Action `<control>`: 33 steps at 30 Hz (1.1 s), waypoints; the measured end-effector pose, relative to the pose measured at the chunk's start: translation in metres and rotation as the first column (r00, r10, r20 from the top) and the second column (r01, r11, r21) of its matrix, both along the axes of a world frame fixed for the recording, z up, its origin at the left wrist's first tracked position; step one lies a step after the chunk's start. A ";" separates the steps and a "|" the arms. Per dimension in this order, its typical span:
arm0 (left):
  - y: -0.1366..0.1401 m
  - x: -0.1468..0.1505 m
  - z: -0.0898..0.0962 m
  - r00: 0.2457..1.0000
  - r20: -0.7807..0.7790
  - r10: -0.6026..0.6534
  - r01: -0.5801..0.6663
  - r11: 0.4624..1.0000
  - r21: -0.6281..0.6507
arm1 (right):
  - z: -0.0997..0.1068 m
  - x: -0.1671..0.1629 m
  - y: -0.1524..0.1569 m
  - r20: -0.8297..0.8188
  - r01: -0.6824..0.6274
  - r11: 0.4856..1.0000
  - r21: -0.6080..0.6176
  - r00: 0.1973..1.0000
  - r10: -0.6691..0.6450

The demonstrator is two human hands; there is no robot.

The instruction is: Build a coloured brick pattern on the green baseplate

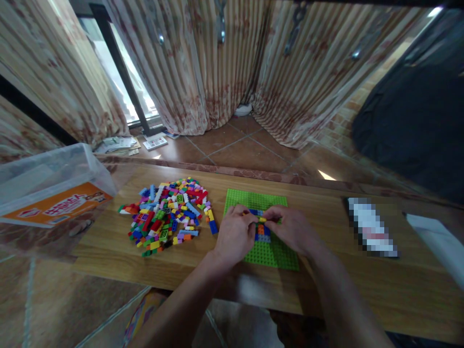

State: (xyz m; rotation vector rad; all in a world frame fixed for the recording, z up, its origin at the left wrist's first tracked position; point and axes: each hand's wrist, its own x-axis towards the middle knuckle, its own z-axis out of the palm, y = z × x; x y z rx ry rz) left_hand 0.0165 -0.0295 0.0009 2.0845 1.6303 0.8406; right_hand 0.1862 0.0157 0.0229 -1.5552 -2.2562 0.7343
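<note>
- My left hand point(235, 235) and right hand point(290, 227) meet over the green baseplate point(270, 253) on the wooden table point(326, 285), fingertips pinched together on a small yellow brick point(262, 219)
- That brick sits atop a low blue, grey and orange stack point(263, 233) at the plate's middle
- To seat it well, I judge it best to line up the studs first, press straight down, and steady the stack with my left hand
- The loose brick pile point(168, 216) lies just left of the plate; a clear plastic box point(47, 186) stands at the table's far left end

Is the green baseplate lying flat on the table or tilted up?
Flat: the green baseplate lies on the wooden table, no edge raised.
</note>
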 end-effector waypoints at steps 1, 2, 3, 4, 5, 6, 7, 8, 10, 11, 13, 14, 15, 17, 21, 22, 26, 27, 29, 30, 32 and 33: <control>0.000 0.000 0.000 1.000 0.003 -0.003 0.003 1.000 0.002 | 0.000 0.000 0.000 0.013 0.008 1.000 0.000 1.000 -0.008; 0.000 0.000 0.000 1.000 0.004 -0.005 0.005 1.000 0.005 | 0.000 0.000 0.000 0.025 0.012 1.000 0.002 1.000 -0.012; 0.000 0.001 0.000 1.000 0.003 -0.006 0.006 1.000 0.006 | 0.000 0.000 0.000 0.036 0.014 1.000 0.005 0.999 -0.014; -0.001 0.001 0.000 1.000 0.001 -0.005 0.005 1.000 0.005 | -0.001 0.000 0.000 0.045 0.016 1.000 0.010 0.999 -0.016; -0.001 0.001 0.000 1.000 -0.002 -0.002 0.002 1.000 0.002 | -0.001 0.001 0.000 0.050 0.017 1.000 0.018 0.999 -0.018; -0.001 0.001 0.001 1.000 -0.005 0.001 -0.001 1.000 -0.002 | -0.002 0.001 0.000 0.050 0.018 0.999 0.027 0.999 -0.019; -0.001 0.001 0.001 1.000 -0.008 0.000 0.000 1.000 -0.004 | -0.002 0.001 0.000 0.048 0.018 0.999 0.036 0.999 -0.020; -0.001 0.001 0.001 1.000 -0.010 -0.002 0.002 1.000 -0.004 | -0.003 0.001 0.000 0.047 0.019 0.999 0.043 0.999 -0.021; -0.001 0.001 0.001 1.000 -0.014 -0.012 0.012 1.000 -0.001 | -0.004 0.002 0.000 0.050 0.017 0.998 0.054 0.999 -0.020; -0.001 0.001 0.001 1.000 -0.017 -0.017 0.017 1.000 -0.001 | -0.005 0.003 0.000 0.051 0.013 0.998 0.057 0.999 -0.016; -0.001 0.001 0.002 0.999 -0.023 -0.023 0.023 1.000 -0.005 | -0.005 0.003 0.000 0.047 0.008 0.998 0.055 0.999 -0.011; -0.002 0.001 0.002 0.999 -0.022 -0.023 0.023 1.000 -0.008 | -0.004 0.004 0.000 0.041 0.005 0.999 0.049 0.999 -0.007; -0.002 0.001 0.003 1.000 -0.020 -0.024 0.024 1.000 -0.012 | -0.004 0.004 0.000 0.035 0.004 0.999 0.041 0.999 -0.005; -0.002 0.001 0.003 1.000 -0.011 -0.019 0.019 1.000 -0.021 | -0.003 0.005 0.000 0.022 0.004 1.000 0.025 1.000 -0.004; -0.001 0.000 0.002 1.000 0.013 0.013 -0.012 0.999 -0.038 | -0.001 0.005 0.000 -0.021 0.002 1.000 -0.003 1.000 -0.002; -0.001 0.000 0.002 1.000 0.019 0.020 -0.019 0.999 -0.042 | 0.000 0.004 0.000 -0.033 -0.006 1.000 -0.010 0.999 0.006; 0.000 -0.001 0.003 0.999 0.024 0.022 -0.021 0.998 -0.060 | 0.000 0.002 0.000 -0.034 -0.035 0.999 -0.039 0.999 0.034; 0.000 -0.001 0.004 1.000 0.023 0.020 -0.018 0.998 -0.064 | 0.000 0.002 0.001 -0.027 -0.034 0.998 -0.047 0.999 0.033; 0.000 -0.001 0.005 1.000 0.024 0.014 -0.012 0.998 -0.067 | 0.000 0.002 0.001 -0.012 -0.032 0.998 -0.057 0.999 0.031; 0.000 -0.001 0.005 1.000 0.024 0.011 -0.010 0.998 -0.066 | 0.000 0.002 0.001 -0.007 -0.034 0.998 -0.062 0.999 0.034; 0.000 -0.001 0.005 1.000 0.025 0.008 -0.006 0.998 -0.066 | 0.000 0.002 0.002 0.000 -0.038 0.997 -0.068 0.999 0.038; 0.000 -0.002 0.005 1.000 0.024 0.007 -0.005 0.998 -0.066 | 0.000 0.002 0.002 0.004 -0.035 0.997 -0.069 0.999 0.035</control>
